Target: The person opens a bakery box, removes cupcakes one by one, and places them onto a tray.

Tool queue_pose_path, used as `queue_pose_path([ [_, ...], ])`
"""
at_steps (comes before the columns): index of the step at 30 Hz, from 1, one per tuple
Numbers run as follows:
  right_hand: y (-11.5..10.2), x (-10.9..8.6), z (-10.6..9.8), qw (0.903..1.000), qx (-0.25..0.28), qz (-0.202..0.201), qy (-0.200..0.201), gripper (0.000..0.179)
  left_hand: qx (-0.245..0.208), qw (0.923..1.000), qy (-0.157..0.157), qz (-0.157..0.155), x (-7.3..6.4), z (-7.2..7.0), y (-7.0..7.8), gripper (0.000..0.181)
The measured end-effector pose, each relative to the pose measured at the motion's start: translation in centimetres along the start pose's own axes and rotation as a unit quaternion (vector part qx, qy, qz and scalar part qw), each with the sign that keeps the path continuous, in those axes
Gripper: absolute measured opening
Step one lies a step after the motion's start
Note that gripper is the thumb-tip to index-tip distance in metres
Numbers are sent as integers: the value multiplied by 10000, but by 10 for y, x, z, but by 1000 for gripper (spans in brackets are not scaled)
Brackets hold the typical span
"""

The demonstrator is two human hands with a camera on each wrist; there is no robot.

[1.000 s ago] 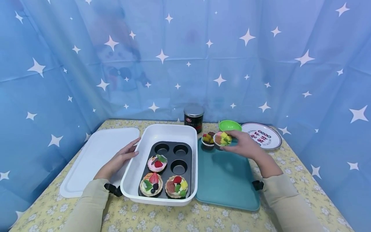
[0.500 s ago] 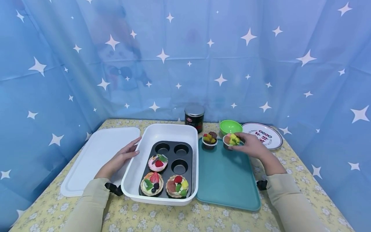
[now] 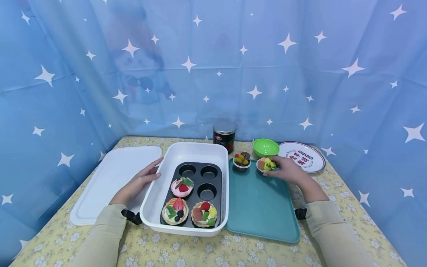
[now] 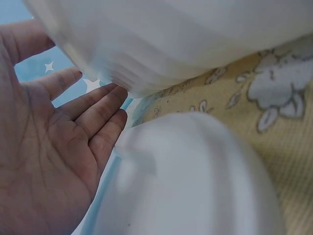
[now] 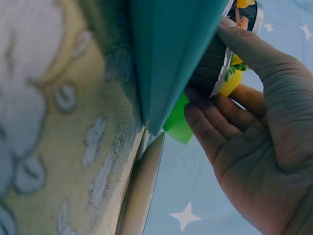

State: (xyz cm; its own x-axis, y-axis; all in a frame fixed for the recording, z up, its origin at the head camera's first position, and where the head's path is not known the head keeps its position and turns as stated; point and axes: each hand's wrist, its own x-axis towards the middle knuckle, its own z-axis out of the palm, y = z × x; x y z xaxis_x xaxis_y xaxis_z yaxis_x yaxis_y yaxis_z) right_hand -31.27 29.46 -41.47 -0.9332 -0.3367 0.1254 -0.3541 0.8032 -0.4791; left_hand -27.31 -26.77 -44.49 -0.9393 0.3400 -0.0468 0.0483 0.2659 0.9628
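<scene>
Head view is showing the right hand (image 3: pixel 287 170) pinching a round, dark-cupped, yellow-and-pink-topped cupcake (image 3: pixel 264 164) at the far edge of a teal rectangular tray (image 3: pixel 260 207) — uneven release would likely be risking a topple — while the left hand (image 3: pixel 141 181), fingers extended, is resting against a deep white oblong tub (image 3: pixel 186 152).

At the left, the left hand (image 4: pixel 51 147) shows its palm, fingers extended toward the smooth outer wall of a white tub (image 4: pixel 195 39), which partly hides the uppermost digit. A white panel (image 4: pixel 181 171) with a rounded corner lies nearer, a flowered yellow bench (image 4: pixel 293 161) to the right, and a star-patterned blue curtain (image 4: pixel 35 72) at the far side.
</scene>
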Motion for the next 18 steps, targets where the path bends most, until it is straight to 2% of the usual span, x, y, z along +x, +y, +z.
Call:
queue_pose_path([
  [18, -2, -2, -1, 9999, 44, 124, -21, 64, 164, 9998, -8, 78, 1, -1, -1, 66],
])
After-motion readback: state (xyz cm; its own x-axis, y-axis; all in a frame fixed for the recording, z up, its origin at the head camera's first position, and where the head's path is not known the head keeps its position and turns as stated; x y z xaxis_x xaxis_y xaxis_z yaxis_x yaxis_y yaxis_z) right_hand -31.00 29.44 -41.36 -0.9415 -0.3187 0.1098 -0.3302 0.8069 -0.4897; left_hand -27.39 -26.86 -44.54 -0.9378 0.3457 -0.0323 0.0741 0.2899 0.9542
